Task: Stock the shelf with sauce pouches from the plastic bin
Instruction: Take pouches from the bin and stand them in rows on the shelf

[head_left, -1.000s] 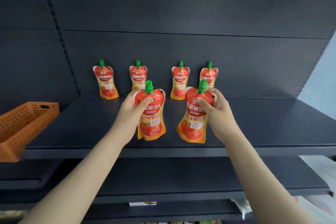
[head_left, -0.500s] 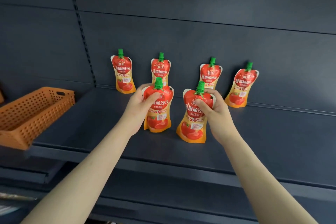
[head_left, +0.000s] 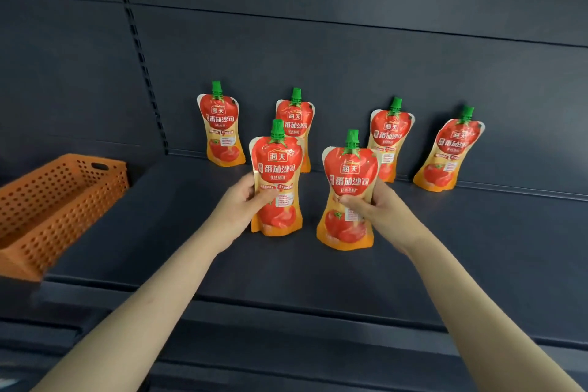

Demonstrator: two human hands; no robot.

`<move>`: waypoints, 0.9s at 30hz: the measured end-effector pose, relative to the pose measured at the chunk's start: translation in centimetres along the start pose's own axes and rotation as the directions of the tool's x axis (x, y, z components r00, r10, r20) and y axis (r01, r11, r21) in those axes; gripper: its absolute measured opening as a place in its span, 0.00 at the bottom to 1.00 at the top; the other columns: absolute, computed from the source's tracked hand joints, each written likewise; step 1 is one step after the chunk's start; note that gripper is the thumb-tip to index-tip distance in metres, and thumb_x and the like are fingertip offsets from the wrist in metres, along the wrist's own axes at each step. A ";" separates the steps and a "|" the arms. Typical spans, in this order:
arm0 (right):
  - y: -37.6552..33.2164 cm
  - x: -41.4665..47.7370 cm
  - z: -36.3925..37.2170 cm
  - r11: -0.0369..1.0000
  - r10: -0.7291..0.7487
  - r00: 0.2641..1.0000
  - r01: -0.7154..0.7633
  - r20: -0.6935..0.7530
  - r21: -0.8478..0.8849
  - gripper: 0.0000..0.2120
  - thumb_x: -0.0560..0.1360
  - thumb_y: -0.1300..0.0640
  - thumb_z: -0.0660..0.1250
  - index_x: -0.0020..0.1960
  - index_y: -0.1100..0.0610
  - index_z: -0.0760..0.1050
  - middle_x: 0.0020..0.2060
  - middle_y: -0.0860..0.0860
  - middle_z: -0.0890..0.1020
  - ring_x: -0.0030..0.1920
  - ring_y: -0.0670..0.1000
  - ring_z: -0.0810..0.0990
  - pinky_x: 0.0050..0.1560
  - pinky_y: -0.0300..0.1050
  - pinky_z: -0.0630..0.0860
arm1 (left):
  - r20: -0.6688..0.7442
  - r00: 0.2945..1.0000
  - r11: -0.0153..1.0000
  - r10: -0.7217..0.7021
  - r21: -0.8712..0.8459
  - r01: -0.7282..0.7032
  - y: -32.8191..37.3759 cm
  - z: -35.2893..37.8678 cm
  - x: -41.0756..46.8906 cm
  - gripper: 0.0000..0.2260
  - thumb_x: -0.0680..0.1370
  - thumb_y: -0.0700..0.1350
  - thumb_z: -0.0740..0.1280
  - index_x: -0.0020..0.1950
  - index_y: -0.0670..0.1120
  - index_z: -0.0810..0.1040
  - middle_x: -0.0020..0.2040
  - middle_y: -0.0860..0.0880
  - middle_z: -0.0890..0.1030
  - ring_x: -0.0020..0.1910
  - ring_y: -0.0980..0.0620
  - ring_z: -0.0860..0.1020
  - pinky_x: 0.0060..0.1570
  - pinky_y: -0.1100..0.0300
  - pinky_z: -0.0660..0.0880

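Two red-and-yellow tomato sauce pouches with green caps stand upright on the dark shelf (head_left: 461, 248). My left hand (head_left: 237, 204) grips the left front pouch (head_left: 276, 169) at its middle. My right hand (head_left: 374, 205) grips the right front pouch (head_left: 350, 175) at its middle too. Both pouch bases touch the shelf board. Behind them, several more pouches lean against the back panel: one at the far left (head_left: 219, 127), one partly hidden behind the left front pouch (head_left: 297, 119), one (head_left: 391, 134) behind the right front pouch, and one at the far right (head_left: 451, 153).
An orange perforated plastic bin (head_left: 60, 200) sits at the left end of the shelf, its inside showing no pouches. A slotted upright rail (head_left: 140, 51) runs up the back panel. Lower shelf edges (head_left: 286, 344) lie below my forearms.
Both hands slid down from the pouch tops to their middles. The two front pouches now stand lower and straighter on the shelf. The view shifted, bringing the bin closer.
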State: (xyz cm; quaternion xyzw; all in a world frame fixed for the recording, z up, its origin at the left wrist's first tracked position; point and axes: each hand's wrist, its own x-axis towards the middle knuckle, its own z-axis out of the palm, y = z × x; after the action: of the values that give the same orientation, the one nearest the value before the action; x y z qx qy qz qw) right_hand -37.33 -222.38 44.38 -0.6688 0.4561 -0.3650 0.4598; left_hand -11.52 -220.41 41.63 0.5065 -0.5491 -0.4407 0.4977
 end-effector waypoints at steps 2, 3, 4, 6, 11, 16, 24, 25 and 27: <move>-0.1 1.8 1.5 0.999 -0.014 0.999 0.015 -0.045 0.038 0.17 0.76 0.52 0.69 0.63 0.47 0.71 0.53 0.44 0.83 0.54 0.43 0.82 0.54 0.43 0.79 | -0.013 1.000 1.000 0.001 -0.013 -0.001 -0.3 -2.1 1.1 0.11 0.78 0.47 0.68 0.59 0.57 0.76 0.55 0.60 0.83 0.56 0.61 0.80 0.56 0.62 0.76; -0.2 2.7 2.3 0.998 -0.019 0.998 0.023 -0.062 0.063 0.18 0.76 0.54 0.69 0.64 0.48 0.70 0.54 0.45 0.83 0.55 0.44 0.82 0.54 0.44 0.79 | -0.021 1.000 1.000 -0.003 -0.021 0.002 -0.4 -3.3 1.7 0.10 0.78 0.46 0.68 0.58 0.57 0.77 0.54 0.60 0.83 0.56 0.60 0.80 0.55 0.62 0.76; -0.4 3.7 3.1 0.996 -0.022 0.997 0.029 -0.076 0.084 0.19 0.76 0.55 0.69 0.65 0.49 0.69 0.54 0.46 0.82 0.55 0.44 0.82 0.54 0.44 0.79 | -0.026 1.000 1.000 -0.008 -0.026 0.007 -0.6 -4.6 2.3 0.10 0.78 0.45 0.68 0.57 0.57 0.77 0.53 0.60 0.83 0.56 0.60 0.81 0.55 0.61 0.76; -0.8 5.7 4.6 0.994 -0.029 0.996 0.038 -0.086 0.103 0.21 0.76 0.57 0.69 0.66 0.51 0.67 0.56 0.47 0.82 0.56 0.45 0.81 0.56 0.44 0.79 | -0.031 0.999 1.000 -0.018 -0.024 0.017 -1.0 -7.1 3.8 0.10 0.78 0.45 0.68 0.58 0.57 0.77 0.53 0.59 0.83 0.55 0.60 0.81 0.57 0.59 0.77; -1.1 9.9 8.1 0.995 -0.014 0.990 0.028 -0.143 0.099 0.23 0.77 0.57 0.69 0.69 0.52 0.66 0.59 0.47 0.80 0.59 0.45 0.80 0.61 0.46 0.76 | -0.009 1.000 1.000 -0.015 -0.005 0.015 -2.1 -11.9 7.5 0.15 0.78 0.47 0.68 0.65 0.51 0.76 0.58 0.54 0.82 0.59 0.54 0.80 0.62 0.49 0.75; 0.5 10.3 9.9 0.996 0.033 0.974 -0.015 -0.223 0.083 0.22 0.76 0.57 0.70 0.68 0.52 0.68 0.60 0.47 0.81 0.60 0.45 0.80 0.64 0.50 0.76 | 0.060 0.998 1.000 -0.010 0.011 0.010 -3.2 -13.4 8.9 0.17 0.77 0.51 0.68 0.66 0.54 0.75 0.59 0.57 0.82 0.59 0.58 0.79 0.63 0.52 0.75; 3.0 10.2 11.1 0.995 0.025 0.956 -0.054 -0.293 -0.090 0.22 0.76 0.56 0.70 0.69 0.49 0.68 0.62 0.44 0.78 0.64 0.45 0.76 0.67 0.54 0.73 | 0.098 0.995 0.992 0.005 0.124 -0.017 -5.1 -14.4 8.7 0.22 0.76 0.43 0.71 0.65 0.57 0.68 0.61 0.58 0.79 0.61 0.59 0.77 0.63 0.54 0.74; 3.0 10.6 11.2 0.995 0.023 0.953 -0.053 -0.302 -0.089 0.22 0.76 0.57 0.70 0.68 0.49 0.68 0.62 0.44 0.79 0.63 0.46 0.76 0.66 0.54 0.73 | 0.074 0.997 0.992 0.010 0.121 -0.019 -4.9 -14.3 8.7 0.21 0.76 0.42 0.71 0.64 0.57 0.68 0.60 0.58 0.80 0.60 0.59 0.78 0.62 0.55 0.75; 3.2 11.1 11.4 0.997 0.015 0.942 -0.039 -0.336 -0.067 0.22 0.76 0.58 0.70 0.66 0.48 0.68 0.61 0.45 0.79 0.62 0.46 0.77 0.65 0.54 0.74 | 0.042 0.999 0.989 0.023 0.143 -0.028 -4.7 -14.2 8.9 0.18 0.76 0.42 0.71 0.62 0.56 0.70 0.58 0.58 0.80 0.59 0.59 0.79 0.61 0.55 0.76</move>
State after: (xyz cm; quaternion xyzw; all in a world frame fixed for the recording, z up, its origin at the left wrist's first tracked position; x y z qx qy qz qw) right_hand -24.34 -230.22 38.60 -0.6069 0.5497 -0.4502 0.3560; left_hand 3.25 -229.49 39.53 0.5250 -0.5958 -0.4037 0.4543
